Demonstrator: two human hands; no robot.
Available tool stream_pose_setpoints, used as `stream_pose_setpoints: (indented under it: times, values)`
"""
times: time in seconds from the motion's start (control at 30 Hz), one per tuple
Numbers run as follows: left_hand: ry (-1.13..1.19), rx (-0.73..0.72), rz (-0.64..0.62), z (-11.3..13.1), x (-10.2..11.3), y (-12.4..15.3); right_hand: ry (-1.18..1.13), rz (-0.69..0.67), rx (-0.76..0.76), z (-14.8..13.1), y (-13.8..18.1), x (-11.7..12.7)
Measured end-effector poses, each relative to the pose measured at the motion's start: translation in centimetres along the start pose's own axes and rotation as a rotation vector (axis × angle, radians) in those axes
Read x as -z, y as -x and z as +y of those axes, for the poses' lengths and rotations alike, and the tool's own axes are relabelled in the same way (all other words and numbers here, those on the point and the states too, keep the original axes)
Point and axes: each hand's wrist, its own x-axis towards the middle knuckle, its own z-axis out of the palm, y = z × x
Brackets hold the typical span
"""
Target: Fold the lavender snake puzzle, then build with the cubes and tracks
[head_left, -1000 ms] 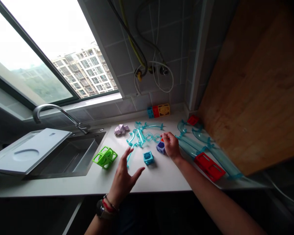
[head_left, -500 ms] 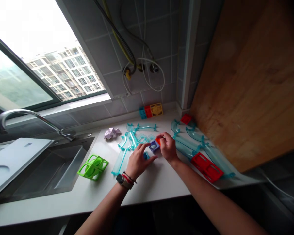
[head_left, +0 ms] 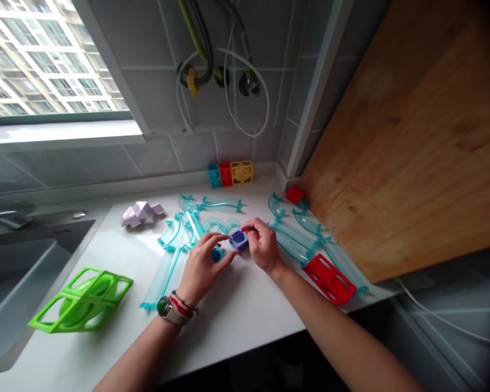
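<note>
A purple cube block [head_left: 239, 240] with a round opening sits between my hands, just above the counter or on it; I cannot tell which. My right hand [head_left: 263, 246] is closed at the cube's right side, its fingers pinching a mostly hidden orange block [head_left: 252, 232] that adjoins the purple one. My left hand [head_left: 202, 268], wearing a watch and bands, has thumb and index finger spread. Its fingertips come close to the purple cube's left side; contact is unclear. A blue block [head_left: 216, 254] shows in the gap between the left thumb and index finger, partly covered.
Clear teal track pieces [head_left: 222, 204] spread over the white counter [head_left: 253, 321], more track pieces [head_left: 296, 245] lying to the right. A green block frame [head_left: 84, 301] stands near the sink [head_left: 28, 294]. Also around are a red block [head_left: 330, 279], white pieces [head_left: 141, 213] and yellow blocks [head_left: 242, 172].
The view has tilted down and come closer, so the faucet has mostly left the picture. The purple cube's opening now faces more upward. My hands keep much the same hold.
</note>
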Motion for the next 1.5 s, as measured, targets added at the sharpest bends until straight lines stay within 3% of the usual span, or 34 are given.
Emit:
stream_pose_setpoints:
  times: [0.13,0.27,0.4,0.53,0.63,0.77,0.93,1.07,1.2,1.3,1.5]
  values:
    - [0.045,0.004,0.030,-0.3,0.0,0.1,0.061,-0.045,0.063,0.0,0.2,0.1]
    - [0.061,-0.058,-0.066,-0.8,0.0,0.3,0.104,-0.095,0.136,-0.1,0.6,-0.1]
    - [0.287,-0.100,-0.013,-0.7,0.4,0.1,0.112,-0.102,0.158,-0.4,0.9,-0.3]
    - [0.750,0.076,0.151,-0.3,0.9,-0.6,0.101,-0.071,0.175,-1.0,1.2,0.1]
    - [0.991,0.276,0.183,-0.4,0.8,-0.9,0.100,-0.022,0.179,-1.3,1.5,0.3]
    - [0.978,0.404,0.249,-0.5,0.1,-0.9,0.038,-0.110,0.230,-1.4,2.3,-0.2]
    - [0.856,0.271,0.295,-0.7,-0.5,-0.9,0.068,-0.208,0.251,-1.6,3.0,-1.1]
    - [0.862,0.177,0.220,-1.1,-0.8,-0.9,0.183,-0.162,0.258,-1.7,2.6,-1.0]
    - [0.969,0.121,0.153,-1.4,-1.3,-0.9,0.171,-0.014,0.231,-1.3,2.0,-0.7]
    - [1.030,0.176,0.129,-1.6,-1.7,-0.9,0.164,0.015,0.203,-1.3,1.8,-0.6]
    - [1.223,0.314,0.145,-2.0,-1.5,-1.1,0.158,-0.062,0.217,-2.1,2.0,-0.6]
